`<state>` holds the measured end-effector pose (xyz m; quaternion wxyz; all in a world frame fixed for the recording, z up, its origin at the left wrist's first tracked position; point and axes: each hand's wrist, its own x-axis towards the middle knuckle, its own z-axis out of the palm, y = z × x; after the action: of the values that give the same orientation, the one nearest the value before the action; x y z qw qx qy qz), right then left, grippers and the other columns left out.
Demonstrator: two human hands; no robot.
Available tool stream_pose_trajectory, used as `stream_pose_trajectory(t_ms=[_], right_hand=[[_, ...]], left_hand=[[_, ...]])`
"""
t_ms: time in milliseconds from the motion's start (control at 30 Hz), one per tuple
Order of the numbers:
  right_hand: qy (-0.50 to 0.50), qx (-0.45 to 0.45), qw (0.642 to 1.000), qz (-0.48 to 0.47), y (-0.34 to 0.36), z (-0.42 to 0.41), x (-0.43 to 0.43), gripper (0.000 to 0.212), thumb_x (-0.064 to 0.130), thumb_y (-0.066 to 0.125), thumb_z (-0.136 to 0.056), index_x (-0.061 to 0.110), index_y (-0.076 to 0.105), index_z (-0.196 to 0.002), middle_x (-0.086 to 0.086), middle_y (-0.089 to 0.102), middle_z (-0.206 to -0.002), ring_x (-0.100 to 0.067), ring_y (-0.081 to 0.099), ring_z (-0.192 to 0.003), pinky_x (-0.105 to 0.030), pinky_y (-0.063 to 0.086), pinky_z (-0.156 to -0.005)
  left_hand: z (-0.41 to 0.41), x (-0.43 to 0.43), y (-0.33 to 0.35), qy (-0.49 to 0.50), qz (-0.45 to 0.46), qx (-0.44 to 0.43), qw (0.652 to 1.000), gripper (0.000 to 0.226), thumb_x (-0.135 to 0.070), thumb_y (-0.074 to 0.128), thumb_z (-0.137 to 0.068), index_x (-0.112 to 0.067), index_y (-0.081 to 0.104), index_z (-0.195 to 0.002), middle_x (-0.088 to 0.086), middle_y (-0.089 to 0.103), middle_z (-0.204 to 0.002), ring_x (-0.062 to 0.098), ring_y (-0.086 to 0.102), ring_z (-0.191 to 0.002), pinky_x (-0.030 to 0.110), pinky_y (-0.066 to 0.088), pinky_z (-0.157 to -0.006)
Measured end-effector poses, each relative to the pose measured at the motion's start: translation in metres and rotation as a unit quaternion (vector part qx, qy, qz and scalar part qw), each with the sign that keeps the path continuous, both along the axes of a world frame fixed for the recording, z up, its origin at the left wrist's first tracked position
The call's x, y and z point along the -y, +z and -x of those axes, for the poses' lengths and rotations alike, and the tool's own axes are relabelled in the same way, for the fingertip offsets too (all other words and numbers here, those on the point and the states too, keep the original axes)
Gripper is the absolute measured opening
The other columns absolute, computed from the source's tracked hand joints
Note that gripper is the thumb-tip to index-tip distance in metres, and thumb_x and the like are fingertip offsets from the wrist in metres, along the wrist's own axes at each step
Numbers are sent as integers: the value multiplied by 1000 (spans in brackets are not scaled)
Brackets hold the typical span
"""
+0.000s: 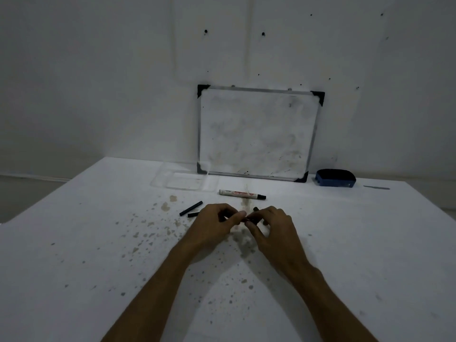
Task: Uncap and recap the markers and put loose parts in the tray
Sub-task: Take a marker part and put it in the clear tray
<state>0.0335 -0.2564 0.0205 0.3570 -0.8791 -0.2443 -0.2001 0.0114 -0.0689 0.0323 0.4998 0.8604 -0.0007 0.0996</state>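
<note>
My left hand (215,222) and my right hand (271,223) meet at the table's middle, both pinching one small black marker part (249,219), mostly hidden by fingers. A white marker (241,194) with red print and a bare black tip lies just beyond the hands. Two loose black parts lie left of my left hand: a long thin one (191,208) and a short one (193,214). Another small black piece (255,208) peeks out above my right hand. The clear plastic tray (184,181) sits further back, left of centre; it looks empty.
A small whiteboard (256,133) leans on the wall behind the tray. A blue eraser (335,178) rests at the back right, with a thin grey strip (376,187) beside it. The white table (98,243) is speckled with stains.
</note>
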Motion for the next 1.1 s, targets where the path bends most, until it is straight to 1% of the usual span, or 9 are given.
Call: stream_pose_trajectory(t_ms=[133,200,267,333,433,600,733,967,1100], right_hand=[[19,-28,999,0,13,3,-12,14,37,73,-90,29,74,-102,19,60,-94,1,54,-86,-22,45,-83],[41,-44,998,12,29,-3,-27,13,36,74,-90,28,75,-101,16,64,-91,7,53,-81,-6,39,-73],[60,-54,996,29,46,-13,-48,14,36,73,-90,29,75,-102,15,65,-88,9,53,-78,-2,38,-65],[79,-53,994,54,61,-29,-72,14,36,71,-91,29,75,-102,19,63,-82,9,52,-73,-4,37,-62],[87,-35,993,78,76,-60,-112,16,34,71,-90,24,78,-101,20,61,-77,3,53,-66,-8,36,-62],[75,-53,989,113,88,-119,-175,20,30,71,-90,18,78,-104,3,76,-94,-9,61,-75,-21,46,-70],[59,-88,975,194,81,-166,-220,21,30,74,-88,17,79,-103,-7,77,-99,-23,71,-87,-34,60,-78],[34,-88,943,320,51,-205,-270,27,22,77,-82,11,72,-107,-15,71,-108,-32,70,-95,-41,60,-83],[33,-94,938,332,41,-211,-279,30,19,74,-85,6,69,-111,-18,69,-111,-33,68,-96,-39,59,-82]], left_hand=[[0,-45,24,52,-70,-10,996,34,-57,60,-97,-27,74,-108,-13,75,-99,6,69,-88,27,55,-80],[-1,-80,37,86,-106,-16,991,33,-54,58,-100,-27,74,-107,-12,74,-99,3,67,-87,20,50,-72],[-3,-116,43,122,-120,-23,985,31,-51,58,-101,-24,73,-105,-10,73,-98,7,67,-88,18,44,-67],[-8,-150,38,167,-131,-32,977,32,-45,59,-102,-18,72,-111,-4,71,-101,16,69,-96,24,46,-71],[-14,-189,11,218,-162,-54,961,43,-43,65,-99,-12,66,-128,10,66,-131,28,63,-121,35,49,-98],[-16,-209,-31,220,-250,-80,940,79,-62,48,-92,-11,48,-152,11,42,-163,28,37,-151,43,22,-124],[-23,-212,-39,212,-278,-75,934,83,-62,33,-90,-13,43,-155,9,33,-168,26,25,-157,43,11,-127],[-30,-217,-46,215,-275,-48,936,81,-60,36,-89,-12,45,-153,10,35,-166,27,29,-154,42,12,-126],[-30,-217,-46,221,-276,-39,934,79,-58,40,-89,-10,49,-150,12,41,-163,29,35,-150,44,18,-125]])
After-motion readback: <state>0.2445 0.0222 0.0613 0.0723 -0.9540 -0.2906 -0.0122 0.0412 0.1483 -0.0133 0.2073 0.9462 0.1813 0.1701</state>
